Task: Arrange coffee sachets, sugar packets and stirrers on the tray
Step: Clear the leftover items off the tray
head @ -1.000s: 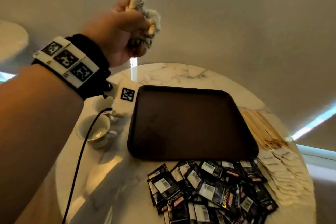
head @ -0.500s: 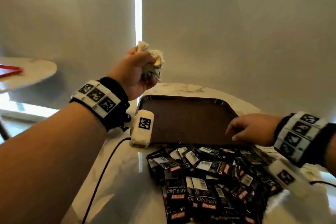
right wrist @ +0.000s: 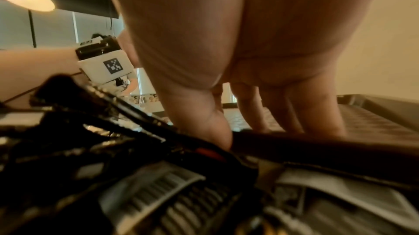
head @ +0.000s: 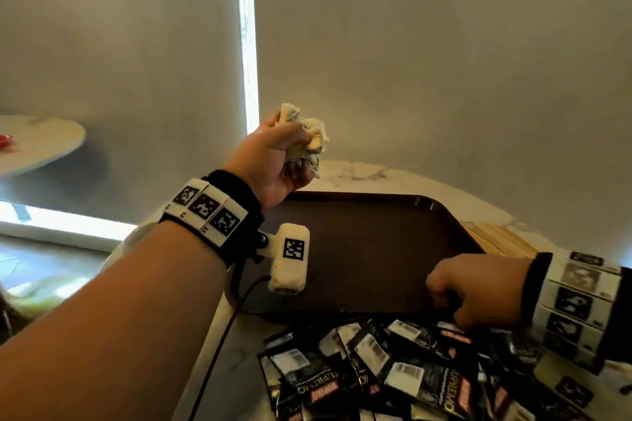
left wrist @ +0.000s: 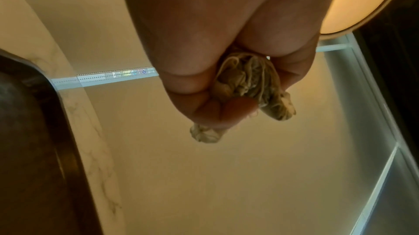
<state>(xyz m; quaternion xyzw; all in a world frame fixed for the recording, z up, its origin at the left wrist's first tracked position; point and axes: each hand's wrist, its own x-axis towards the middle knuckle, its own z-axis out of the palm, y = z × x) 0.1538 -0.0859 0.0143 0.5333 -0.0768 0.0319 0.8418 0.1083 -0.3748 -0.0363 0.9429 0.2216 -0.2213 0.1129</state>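
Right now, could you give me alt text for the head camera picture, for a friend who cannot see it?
A person's left hand grips a crumpled cloth above a bare brown tray on a marble table. The right hand is at the tray's near edge, by a heap of black coffee sachets; whether it holds anything is unclear. Wooden stirrers lie right of the tray.

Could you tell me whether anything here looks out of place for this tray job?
Yes: the left hand grips a crumpled cloth above the empty tray, while the coffee sachets lie heaped on the table.
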